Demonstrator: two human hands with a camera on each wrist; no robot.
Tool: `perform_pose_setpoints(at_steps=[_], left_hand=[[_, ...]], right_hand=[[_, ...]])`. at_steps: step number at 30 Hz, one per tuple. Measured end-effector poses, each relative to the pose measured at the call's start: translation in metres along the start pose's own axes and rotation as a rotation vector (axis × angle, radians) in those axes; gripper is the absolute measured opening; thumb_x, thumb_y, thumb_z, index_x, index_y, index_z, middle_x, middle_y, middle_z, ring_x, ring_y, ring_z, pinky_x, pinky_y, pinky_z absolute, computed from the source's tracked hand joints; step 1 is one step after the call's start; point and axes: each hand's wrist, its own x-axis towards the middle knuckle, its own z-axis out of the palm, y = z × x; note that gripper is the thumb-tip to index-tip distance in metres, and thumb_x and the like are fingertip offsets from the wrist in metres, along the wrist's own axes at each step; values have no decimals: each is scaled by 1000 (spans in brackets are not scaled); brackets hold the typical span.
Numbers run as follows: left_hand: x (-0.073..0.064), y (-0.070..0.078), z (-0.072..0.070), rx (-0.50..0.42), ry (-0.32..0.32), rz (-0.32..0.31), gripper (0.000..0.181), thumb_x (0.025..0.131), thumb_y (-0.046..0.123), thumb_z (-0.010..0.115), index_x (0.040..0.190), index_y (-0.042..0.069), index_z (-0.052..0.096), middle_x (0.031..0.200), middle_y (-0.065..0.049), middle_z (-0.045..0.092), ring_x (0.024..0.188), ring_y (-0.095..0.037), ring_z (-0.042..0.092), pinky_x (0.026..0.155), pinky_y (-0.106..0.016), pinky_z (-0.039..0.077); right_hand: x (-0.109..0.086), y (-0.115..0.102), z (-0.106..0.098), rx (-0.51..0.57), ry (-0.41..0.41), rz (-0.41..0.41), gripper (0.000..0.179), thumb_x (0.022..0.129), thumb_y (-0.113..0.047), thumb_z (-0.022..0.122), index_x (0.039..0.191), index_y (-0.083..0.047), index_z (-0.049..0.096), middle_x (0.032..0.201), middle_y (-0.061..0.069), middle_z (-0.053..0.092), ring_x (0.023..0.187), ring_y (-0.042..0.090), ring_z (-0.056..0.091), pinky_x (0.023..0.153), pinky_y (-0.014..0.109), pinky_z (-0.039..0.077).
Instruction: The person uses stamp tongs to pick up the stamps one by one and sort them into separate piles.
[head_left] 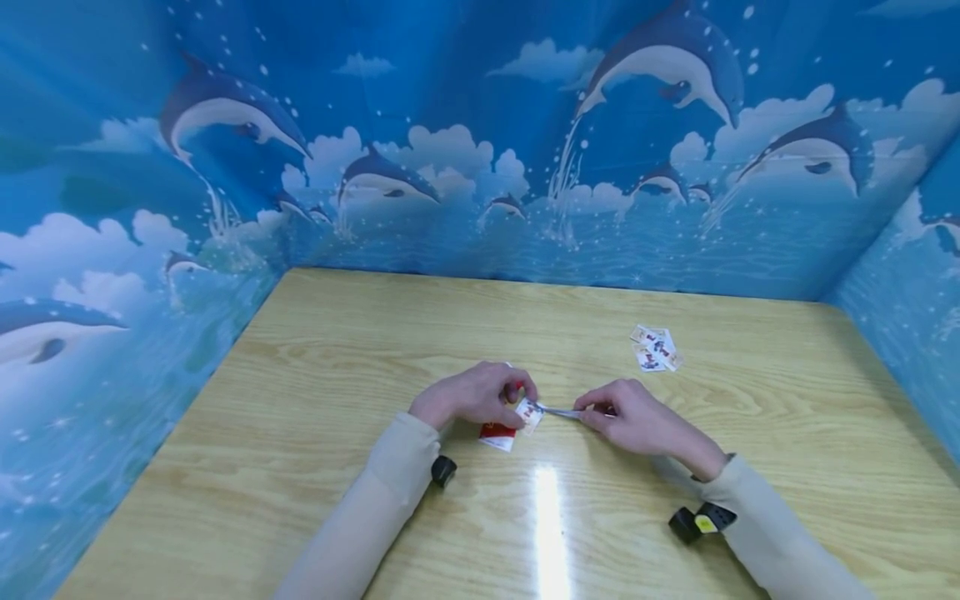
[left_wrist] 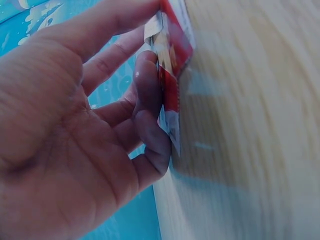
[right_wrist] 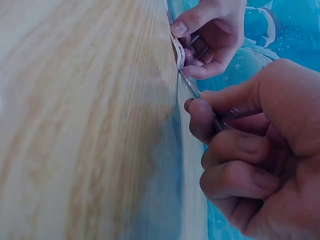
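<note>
"What could spoil this?"

"The tool (head_left: 561,412), I'd say. The right hand (head_left: 633,418) pinches it between thumb and fingertip, and its tip meets the edge of the card (head_left: 530,416). Push too hard and it may crease or tear that."

"And the left hand (head_left: 477,395)?"

"It pinches the card low over the tabletop (head_left: 337,350), in front of the person, thumb on one side and fingers curled behind. A loose pinch could let the card twist under the tip. The red packet (head_left: 497,436) sits right under that hand, so a slip might drag it along."

"And the pile (head_left: 656,348)?"

"Beyond the right hand, well apart from the work. Its pieces overlap, so a sleeve brushing past could scatter them."

"Which view helps most?"

"The head view alone gives the card's printed face and the pile. The right wrist view shows the grip on the tool, and its tip close by the left fingers; a jab there is possible. The left wrist view catches the packet's red side, nearly edge-on beside the tabletop, but not the tool."

"Does the left hand grip the packet too?"

"I can't tell; the fingers cover that part."
</note>
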Motion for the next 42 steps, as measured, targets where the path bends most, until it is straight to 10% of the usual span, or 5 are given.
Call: perform_pose_setpoints(at_steps=[42], left_hand=[[-3, 1, -1, 5, 7, 6, 23, 88, 22, 82, 107, 22, 68, 100, 2, 60, 91, -14, 53, 80, -28, 45]], right_hand=[[-6, -1, -2, 141, -89, 82, 23, 99, -15, 61, 112, -1, 74, 68, 1, 63, 57, 7, 50, 52, 22, 39]])
